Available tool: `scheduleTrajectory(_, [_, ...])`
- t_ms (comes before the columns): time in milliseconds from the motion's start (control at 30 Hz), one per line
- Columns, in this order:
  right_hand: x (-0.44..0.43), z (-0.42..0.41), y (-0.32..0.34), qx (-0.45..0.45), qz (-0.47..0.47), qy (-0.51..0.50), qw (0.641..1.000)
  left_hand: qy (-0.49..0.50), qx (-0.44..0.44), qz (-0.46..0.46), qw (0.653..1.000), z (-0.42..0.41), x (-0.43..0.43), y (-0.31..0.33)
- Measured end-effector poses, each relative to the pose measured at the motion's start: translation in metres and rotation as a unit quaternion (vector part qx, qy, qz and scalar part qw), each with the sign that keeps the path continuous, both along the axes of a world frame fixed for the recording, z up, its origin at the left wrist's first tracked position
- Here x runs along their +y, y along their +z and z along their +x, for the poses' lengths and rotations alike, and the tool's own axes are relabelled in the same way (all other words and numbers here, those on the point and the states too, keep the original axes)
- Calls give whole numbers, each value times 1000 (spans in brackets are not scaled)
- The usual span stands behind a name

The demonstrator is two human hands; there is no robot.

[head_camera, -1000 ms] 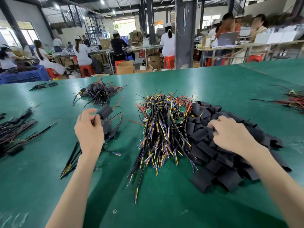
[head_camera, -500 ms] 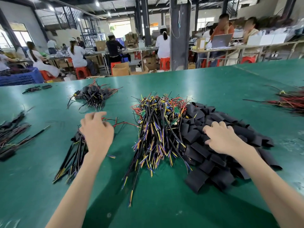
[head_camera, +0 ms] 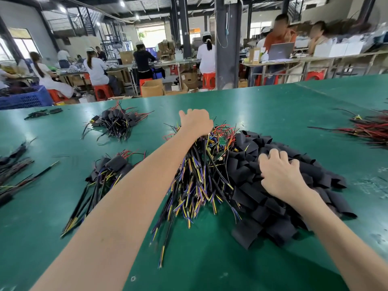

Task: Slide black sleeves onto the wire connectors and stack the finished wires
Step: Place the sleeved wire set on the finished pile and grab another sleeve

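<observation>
A heap of multicoloured wires (head_camera: 199, 177) lies mid-table, with its connector ends at the far side. A pile of flat black sleeves (head_camera: 262, 198) touches its right side. My left hand (head_camera: 196, 122) reaches over the far connector end of the heap; its fingers curl down out of sight. My right hand (head_camera: 279, 175) sits on top of the sleeve pile, fingers bent into it and pinching at a sleeve. To the left lies a stack of sleeved wires (head_camera: 109, 166).
A second sleeved bundle (head_camera: 117, 120) lies farther back on the green table (head_camera: 273, 114). More dark wires (head_camera: 12, 171) are at the left edge and red wires (head_camera: 367, 127) at the right. A blue crate (head_camera: 27, 97) and seated workers are beyond the table.
My left hand set a sleeved wire on the left stack, then swung right and forward to the far end of the wire heap. My right hand stayed on the sleeve pile.
</observation>
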State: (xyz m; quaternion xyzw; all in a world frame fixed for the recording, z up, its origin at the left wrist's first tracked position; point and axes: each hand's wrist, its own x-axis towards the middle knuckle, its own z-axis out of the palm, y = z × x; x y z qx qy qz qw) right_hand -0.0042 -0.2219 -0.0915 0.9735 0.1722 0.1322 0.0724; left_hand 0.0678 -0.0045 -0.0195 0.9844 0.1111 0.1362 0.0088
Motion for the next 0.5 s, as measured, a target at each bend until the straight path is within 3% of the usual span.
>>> scheduleTrajectory(267, [2, 0, 2, -15, 39, 13, 999, 24, -28, -98, 994, 8, -2, 11])
scheduleTrajectory(500, [2, -4, 8, -20, 89, 16, 996, -57, -184, -241, 951, -11, -4, 40])
